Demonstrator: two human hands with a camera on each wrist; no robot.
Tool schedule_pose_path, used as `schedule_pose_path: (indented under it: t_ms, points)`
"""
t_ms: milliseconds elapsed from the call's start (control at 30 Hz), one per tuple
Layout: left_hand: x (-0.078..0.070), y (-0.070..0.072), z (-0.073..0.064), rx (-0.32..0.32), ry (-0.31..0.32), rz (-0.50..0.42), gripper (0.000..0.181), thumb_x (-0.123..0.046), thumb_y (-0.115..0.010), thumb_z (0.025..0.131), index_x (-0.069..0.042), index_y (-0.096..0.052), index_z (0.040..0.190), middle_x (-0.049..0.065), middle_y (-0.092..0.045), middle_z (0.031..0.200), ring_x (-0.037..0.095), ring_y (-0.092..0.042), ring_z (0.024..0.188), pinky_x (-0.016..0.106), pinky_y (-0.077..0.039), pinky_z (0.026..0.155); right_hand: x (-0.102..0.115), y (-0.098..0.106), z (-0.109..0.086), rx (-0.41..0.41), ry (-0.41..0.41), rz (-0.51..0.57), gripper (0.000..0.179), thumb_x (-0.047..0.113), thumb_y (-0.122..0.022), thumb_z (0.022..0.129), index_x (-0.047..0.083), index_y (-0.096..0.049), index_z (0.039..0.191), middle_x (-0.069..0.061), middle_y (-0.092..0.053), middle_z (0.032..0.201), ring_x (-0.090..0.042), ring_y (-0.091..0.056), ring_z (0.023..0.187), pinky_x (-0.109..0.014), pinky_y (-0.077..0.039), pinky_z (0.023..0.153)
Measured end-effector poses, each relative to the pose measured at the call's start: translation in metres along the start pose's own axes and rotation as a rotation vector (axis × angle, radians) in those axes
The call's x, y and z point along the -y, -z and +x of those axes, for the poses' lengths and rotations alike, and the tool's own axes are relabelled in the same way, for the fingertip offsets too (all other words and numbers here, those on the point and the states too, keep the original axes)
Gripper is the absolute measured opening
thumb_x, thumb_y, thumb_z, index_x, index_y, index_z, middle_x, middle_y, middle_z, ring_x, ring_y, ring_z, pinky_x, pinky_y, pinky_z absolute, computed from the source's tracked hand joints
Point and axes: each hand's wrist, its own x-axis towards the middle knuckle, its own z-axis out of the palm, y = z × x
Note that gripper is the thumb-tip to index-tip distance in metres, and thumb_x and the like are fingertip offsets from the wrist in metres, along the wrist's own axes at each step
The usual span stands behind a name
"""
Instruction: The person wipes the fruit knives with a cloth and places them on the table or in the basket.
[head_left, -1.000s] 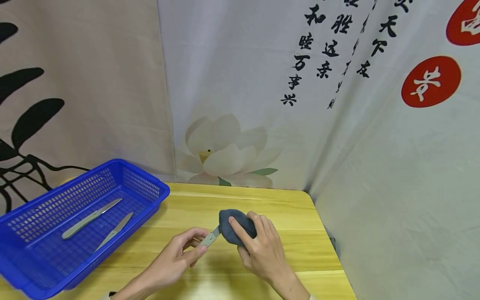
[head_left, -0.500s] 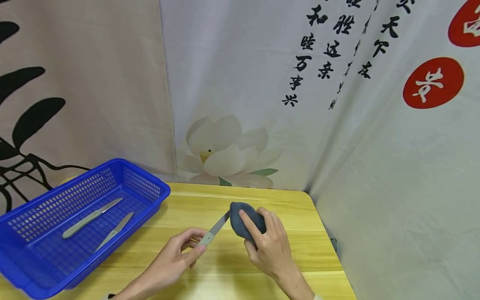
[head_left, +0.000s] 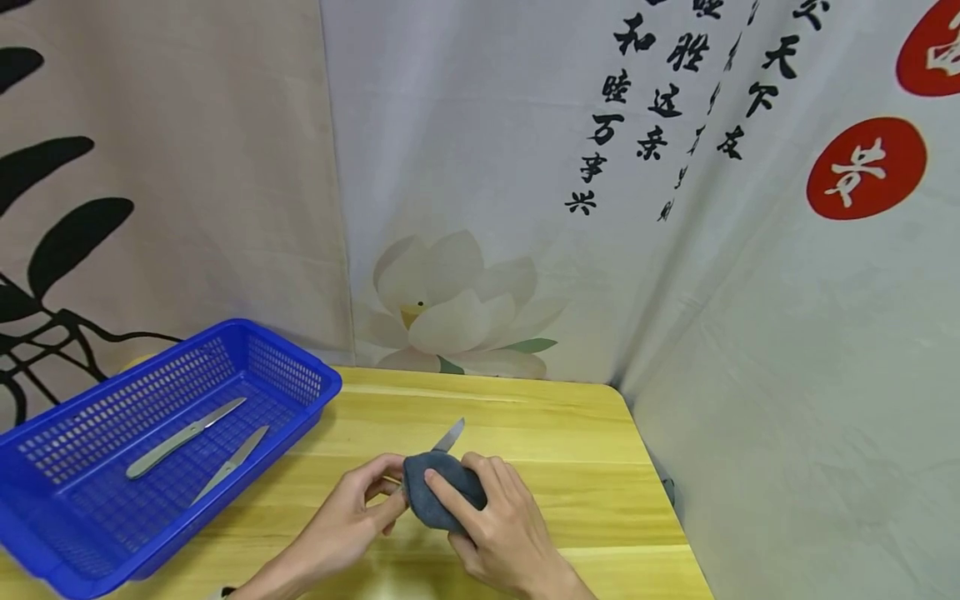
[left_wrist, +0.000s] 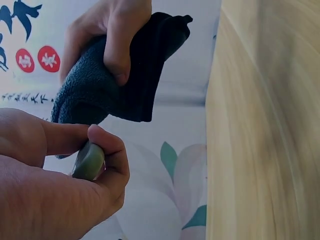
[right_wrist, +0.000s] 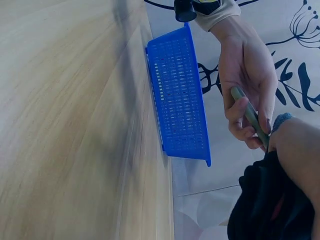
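My left hand grips a knife by its pale green handle; the handle's rounded end shows between thumb and fingers in the left wrist view. The knife's blade points up and away, its tip showing past a folded dark blue-grey cloth. My right hand holds this cloth, thumb on one side and fingers on the other, against the lower blade, right beside the left fingertips. The cloth hides the blade's base and most of the handle in the head view.
A blue plastic basket stands at the left on the wooden table. Inside it lie two more knives, one with a green handle, the other partly behind the near wall. Printed curtains hang behind the table.
My right hand first slid the cloth up and off toward the blade's tip, then brought it back down near the handle. The left hand has stayed nearly still; the basket has not moved.
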Motion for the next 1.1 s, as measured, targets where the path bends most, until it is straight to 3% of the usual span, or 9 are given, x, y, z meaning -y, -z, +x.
schedule_pose_path:
  t_ms: [300, 567, 867, 1100]
  points:
    - [0.001, 0.000, -0.003, 0.013, -0.023, 0.000, 0.039, -0.025, -0.065, 0.116, -0.004, -0.063, 0.150, 0.019, -0.067, 0.139, 0.014, -0.069, 0.105, 0.029, -0.059, 0.072, -0.002, -0.003, -0.002, 0.011, -0.021, -0.021, 0.077, 0.025, -0.079, 0.089, 0.025, -0.061, 0.164, -0.015, -0.066, 0.134, -0.022, -0.058, 0.100, -0.033, -0.054, 0.084]
    - [-0.001, 0.000, -0.007, 0.023, -0.072, 0.010, 0.034, -0.021, -0.064, 0.117, -0.003, -0.064, 0.145, 0.020, -0.067, 0.132, 0.011, -0.066, 0.097, 0.026, -0.057, 0.068, -0.016, -0.002, 0.001, -0.023, -0.059, -0.064, 0.084, 0.018, -0.084, 0.079, 0.025, -0.064, 0.161, -0.016, -0.066, 0.132, -0.024, -0.059, 0.100, -0.039, -0.057, 0.085]
    - [-0.002, 0.001, -0.010, 0.022, -0.087, 0.029, 0.030, -0.018, -0.065, 0.116, -0.003, -0.066, 0.142, 0.020, -0.068, 0.124, 0.010, -0.066, 0.095, 0.026, -0.057, 0.067, -0.034, -0.002, 0.002, -0.059, -0.102, -0.084, 0.073, 0.018, -0.073, 0.086, 0.023, -0.066, 0.159, -0.021, -0.067, 0.129, -0.027, -0.059, 0.098, -0.043, -0.058, 0.083]
    - [0.000, 0.003, -0.013, 0.033, -0.087, 0.019, 0.030, -0.018, -0.066, 0.115, -0.003, -0.066, 0.141, 0.019, -0.068, 0.126, 0.009, -0.067, 0.098, 0.026, -0.057, 0.069, -0.047, 0.000, 0.004, -0.076, -0.153, -0.092, 0.073, 0.012, -0.073, 0.083, 0.022, -0.069, 0.156, -0.024, -0.066, 0.128, -0.030, -0.060, 0.098, -0.046, -0.058, 0.082]
